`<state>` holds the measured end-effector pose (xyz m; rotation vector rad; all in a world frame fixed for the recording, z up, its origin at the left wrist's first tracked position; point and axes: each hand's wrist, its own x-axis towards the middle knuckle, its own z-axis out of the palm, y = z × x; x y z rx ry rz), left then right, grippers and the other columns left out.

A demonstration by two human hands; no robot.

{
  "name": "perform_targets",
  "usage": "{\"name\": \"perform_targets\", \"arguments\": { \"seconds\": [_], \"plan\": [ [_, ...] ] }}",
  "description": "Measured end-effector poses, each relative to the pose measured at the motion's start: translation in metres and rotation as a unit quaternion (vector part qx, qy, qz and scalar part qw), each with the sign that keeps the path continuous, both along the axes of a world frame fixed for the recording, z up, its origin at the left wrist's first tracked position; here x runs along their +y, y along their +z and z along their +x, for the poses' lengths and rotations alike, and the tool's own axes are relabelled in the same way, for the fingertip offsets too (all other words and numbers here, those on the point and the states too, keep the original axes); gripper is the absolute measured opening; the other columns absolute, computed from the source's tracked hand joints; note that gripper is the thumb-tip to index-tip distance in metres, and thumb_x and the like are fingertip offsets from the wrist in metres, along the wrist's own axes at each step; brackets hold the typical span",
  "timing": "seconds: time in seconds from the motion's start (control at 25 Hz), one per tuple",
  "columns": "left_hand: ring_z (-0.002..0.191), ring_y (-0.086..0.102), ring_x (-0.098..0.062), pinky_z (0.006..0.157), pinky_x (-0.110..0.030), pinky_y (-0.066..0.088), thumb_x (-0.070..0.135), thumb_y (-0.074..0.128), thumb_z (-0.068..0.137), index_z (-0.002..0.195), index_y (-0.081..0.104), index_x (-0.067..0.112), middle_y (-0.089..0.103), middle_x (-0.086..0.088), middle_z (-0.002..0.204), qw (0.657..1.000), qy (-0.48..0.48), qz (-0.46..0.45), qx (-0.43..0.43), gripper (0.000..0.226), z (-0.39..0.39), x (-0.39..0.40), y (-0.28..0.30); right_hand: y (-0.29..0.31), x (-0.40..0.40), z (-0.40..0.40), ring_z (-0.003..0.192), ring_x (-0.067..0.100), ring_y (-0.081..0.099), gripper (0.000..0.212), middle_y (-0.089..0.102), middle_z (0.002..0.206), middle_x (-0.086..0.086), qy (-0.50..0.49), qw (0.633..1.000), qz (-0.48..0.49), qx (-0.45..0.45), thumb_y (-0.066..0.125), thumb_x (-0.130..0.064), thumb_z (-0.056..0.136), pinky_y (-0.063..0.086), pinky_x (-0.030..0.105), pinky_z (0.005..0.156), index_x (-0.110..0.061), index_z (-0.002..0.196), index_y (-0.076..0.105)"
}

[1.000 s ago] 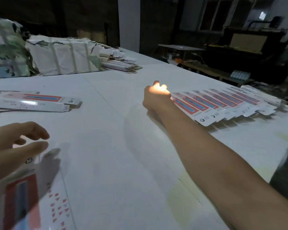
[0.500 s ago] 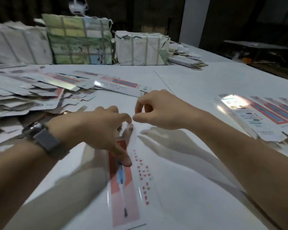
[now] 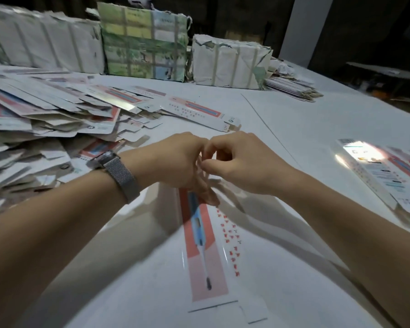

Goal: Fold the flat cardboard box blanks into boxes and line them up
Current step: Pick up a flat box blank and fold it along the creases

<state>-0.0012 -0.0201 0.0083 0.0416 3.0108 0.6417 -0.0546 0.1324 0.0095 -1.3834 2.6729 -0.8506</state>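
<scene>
A wide white table [image 3: 305, 119] fills the view. Along its far edge stand wrapped, strapped bundles: a long pale row [image 3: 40, 43] at far left, a green and yellow printed bundle [image 3: 145, 41] beside it, and a torn white bundle [image 3: 230, 62] to the right, with a small stack of flat blanks [image 3: 291, 87] just past it. A large loose heap of flat box blanks [image 3: 40, 119] spreads over the left side of the table. At the right edge lies a row of folded boxes [image 3: 384, 171], side by side, catching a bright glare. Near the centre, 1 long box blank [image 3: 208, 252] with a red stripe and a thermometer picture runs from the near edge toward the hands. The left hand [image 3: 178, 162], with a mesh-band watch [image 3: 115, 169] on its wrist, holds the blank's far end with fingers curled down onto it. The right hand [image 3: 244, 162] meets it there, fingers curled and pinching at the same end; what exactly it pinches cannot be told.
</scene>
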Motion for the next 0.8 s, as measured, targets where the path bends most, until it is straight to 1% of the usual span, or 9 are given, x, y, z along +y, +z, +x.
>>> {"name": "perform_targets", "arguments": {
  "seconds": [0.12, 0.2, 0.28, 0.36, 0.48, 0.56, 0.68, 0.76, 0.8],
  "plan": [
    [0.086, 0.061, -0.017, 0.067, -0.028, 0.048, 0.035, 0.096, 0.058, 0.095, 0.063, 0.026, 0.066, 0.003, 0.091, 0.995, 0.032, 0.083, 0.053, 0.05, -0.001, -0.003, -0.005, 0.0, 0.0, -0.004, 0.053, 0.002, 0.048, 0.021, 0.051, 0.049, -0.021, -0.012, 0.999, -0.041, -0.029, 0.07, -0.025, 0.084, 0.032, 0.014, 0.053, -0.033, 0.067, 0.062],
    [0.073, 0.057, -0.017, 0.059, -0.028, 0.044, 0.024, 0.093, 0.063, 0.084, 0.059, 0.028, 0.062, 0.001, 0.081, 0.983, 0.056, 0.155, 0.078, 0.041, -0.003, -0.005, -0.007, -0.001, 0.001, -0.005, 0.05, 0.003, 0.046, 0.016, 0.049, 0.046, -0.018, -0.011, 0.997, -0.058, -0.047, 0.071, -0.026, 0.084, 0.032, 0.013, 0.052, -0.03, 0.07, 0.065],
    [0.065, 0.055, -0.016, 0.058, -0.025, 0.048, 0.011, 0.089, 0.068, 0.08, 0.062, 0.027, 0.061, 0.002, 0.073, 0.968, 0.064, 0.225, 0.089, 0.034, -0.003, -0.004, -0.006, -0.002, 0.0, -0.005, 0.046, 0.003, 0.049, 0.014, 0.052, 0.047, -0.014, -0.01, 0.995, -0.069, -0.067, 0.069, -0.022, 0.085, 0.034, 0.012, 0.051, -0.028, 0.072, 0.067],
    [0.065, 0.059, -0.018, 0.062, -0.032, 0.056, -0.004, 0.081, 0.075, 0.084, 0.065, 0.021, 0.064, -0.003, 0.079, 0.936, 0.065, 0.331, 0.099, 0.031, -0.002, 0.0, -0.003, -0.001, -0.001, -0.005, 0.045, 0.01, 0.054, 0.013, 0.058, 0.052, -0.004, -0.022, 0.989, -0.106, -0.097, 0.065, -0.022, 0.086, 0.043, 0.024, 0.055, -0.027, 0.074, 0.066],
    [0.067, 0.062, -0.025, 0.062, -0.033, 0.059, -0.017, 0.066, 0.083, 0.091, 0.063, 0.014, 0.062, -0.02, 0.092, 0.853, 0.106, 0.494, 0.132, 0.033, 0.001, 0.003, 0.007, 0.005, -0.001, -0.004, 0.056, 0.015, 0.053, 0.009, 0.058, 0.062, 0.005, -0.064, 0.979, -0.179, -0.078, 0.068, -0.026, 0.086, 0.045, 0.037, 0.063, -0.024, 0.082, 0.061],
    [0.063, 0.061, -0.025, 0.055, -0.031, 0.057, -0.017, 0.064, 0.084, 0.1, 0.061, 0.013, 0.06, -0.025, 0.095, 0.8, 0.145, 0.558, 0.165, 0.034, 0.003, 0.005, 0.019, 0.011, 0.0, 0.001, 0.064, 0.009, 0.05, 0.02, 0.055, 0.073, -0.002, -0.08, 0.971, -0.209, -0.085, 0.071, -0.038, 0.084, 0.046, 0.04, 0.067, -0.026, 0.092, 0.056],
    [0.065, 0.062, -0.022, 0.05, -0.027, 0.052, -0.009, 0.063, 0.088, 0.104, 0.06, 0.016, 0.06, -0.019, 0.095, 0.735, 0.172, 0.619, 0.217, 0.03, 0.01, 0.01, 0.042, 0.023, 0.0, 0.017, 0.082, 0.003, 0.057, 0.053, 0.051, 0.095, -0.015, -0.068, 0.97, -0.195, -0.126, 0.066, -0.069, 0.067, 0.049, 0.029, 0.069, -0.041, 0.108, 0.048],
    [0.077, 0.064, -0.024, 0.058, -0.027, 0.057, 0.003, 0.062, 0.092, 0.11, 0.059, 0.013, 0.06, -0.014, 0.096, 0.709, 0.146, 0.654, 0.22, 0.021, 0.016, 0.018, 0.054, 0.03, 0.001, 0.027, 0.093, 0.001, 0.056, 0.067, 0.047, 0.105, -0.02, -0.062, 0.973, -0.192, -0.111, 0.065, -0.073, 0.061, 0.047, 0.022, 0.07, -0.047, 0.119, 0.04],
    [0.086, 0.065, -0.026, 0.063, -0.029, 0.06, 0.013, 0.062, 0.094, 0.116, 0.058, 0.012, 0.061, -0.013, 0.101, 0.71, 0.123, 0.66, 0.212, 0.022, 0.019, 0.022, 0.058, 0.034, 0.002, 0.031, 0.094, 0.0, 0.056, 0.069, 0.046, 0.107, -0.021, -0.061, 0.972, -0.205, -0.101, 0.065, -0.071, 0.061, 0.048, 0.021, 0.071, -0.049, 0.12, 0.038]
  ]
}}
